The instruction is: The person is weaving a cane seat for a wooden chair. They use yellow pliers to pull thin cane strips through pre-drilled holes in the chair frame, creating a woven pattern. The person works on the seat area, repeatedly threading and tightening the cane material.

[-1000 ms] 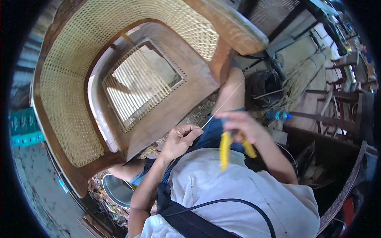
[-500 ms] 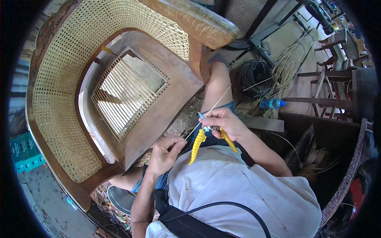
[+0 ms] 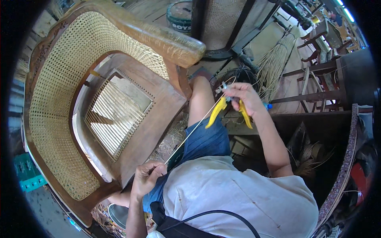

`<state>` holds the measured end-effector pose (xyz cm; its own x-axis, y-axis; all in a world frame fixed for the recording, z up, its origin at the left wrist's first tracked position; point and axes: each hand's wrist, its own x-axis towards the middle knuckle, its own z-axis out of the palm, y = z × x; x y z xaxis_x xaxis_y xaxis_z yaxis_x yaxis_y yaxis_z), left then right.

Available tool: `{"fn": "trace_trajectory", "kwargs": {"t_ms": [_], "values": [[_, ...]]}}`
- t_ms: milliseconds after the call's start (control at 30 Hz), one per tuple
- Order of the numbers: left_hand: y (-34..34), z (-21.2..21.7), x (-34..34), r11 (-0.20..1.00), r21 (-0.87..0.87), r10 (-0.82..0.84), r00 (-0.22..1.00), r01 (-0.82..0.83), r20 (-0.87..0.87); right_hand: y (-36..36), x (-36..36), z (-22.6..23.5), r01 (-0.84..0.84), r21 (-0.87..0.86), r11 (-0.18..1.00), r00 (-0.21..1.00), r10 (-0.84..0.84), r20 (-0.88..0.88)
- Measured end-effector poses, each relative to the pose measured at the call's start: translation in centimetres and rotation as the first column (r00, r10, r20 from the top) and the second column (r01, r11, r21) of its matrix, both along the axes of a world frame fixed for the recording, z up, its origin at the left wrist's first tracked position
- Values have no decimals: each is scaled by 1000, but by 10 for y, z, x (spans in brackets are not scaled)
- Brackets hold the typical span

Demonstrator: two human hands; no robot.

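Between my hands a thin pale cane strand (image 3: pixel 191 134) is stretched on a slant over my lap. My left hand (image 3: pixel 147 176) pinches its lower end, fingers closed. Up by my right knee, my right hand (image 3: pixel 243 97) grips pliers with yellow handles (image 3: pixel 215 112), the handles spread apart; the strand runs up to their jaws and my fingertips. Whether the jaws touch the strand I cannot tell. To the left stands a wooden armchair (image 3: pixel 158 97) with a woven cane back (image 3: pixel 51 119). Parallel cane strands (image 3: pixel 113 117) cross the opening in its seat.
Behind my right knee lie a dark coil (image 3: pixel 238 75) and a long bundle of pale cane (image 3: pixel 274 63). A cane-panelled frame (image 3: pixel 226 23) and a dark green bucket (image 3: pixel 180 18) stand beyond the chair. A dark bin-like box (image 3: pixel 309 119) is at my right; teal crates (image 3: pixel 29 170) are far left.
My right hand has moved up and right with the pliers, my left hand down and left. The strand between them shows longer. The view has shifted slightly.
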<state>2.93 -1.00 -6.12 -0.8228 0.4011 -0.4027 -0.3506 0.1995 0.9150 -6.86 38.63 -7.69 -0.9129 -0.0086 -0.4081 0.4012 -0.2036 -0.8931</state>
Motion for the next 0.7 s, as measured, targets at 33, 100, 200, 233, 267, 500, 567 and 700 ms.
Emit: {"fn": "trace_trajectory", "kwargs": {"t_ms": [33, 100, 200, 233, 267, 500, 567, 700], "values": [[4, -2, -6, 1000, -18, -12, 1000, 13, 23, 12, -2, 2, 50, 32, 998, 998, -49, -47], [13, -7, -18, 998, -54, -37, 997, 41, 71, 27, -6, 7, 210, 15, 978, 973, -207, -98], [19, -18, -30, 997, -30, -72, 997, 72, 1, 59, 2, -16, 415, -62, 908, 905, -419, -71], [17, -24, -32, 995, -45, -92, 996, 92, -2, 68, 6, -26, 470, -89, 878, 879, -475, -50], [9, -31, -30, 992, -65, -107, 994, 107, -1, 73, 9, -32, 484, -70, 873, 873, -486, -32], [-1, -35, -22, 989, -40, 150, 969, -145, 195, 91, 36, -82, 548, -61, 834, 821, -522, 232], [20, -32, -29, 972, -27, 233, 953, -233, 195, 27, 44, -62, 170, 112, 979, 925, -198, 323], [72, -27, -37, 996, 12, 92, 996, -92, 6, -93, 68, -17, -329, -275, 903, 901, 388, 193]]}}
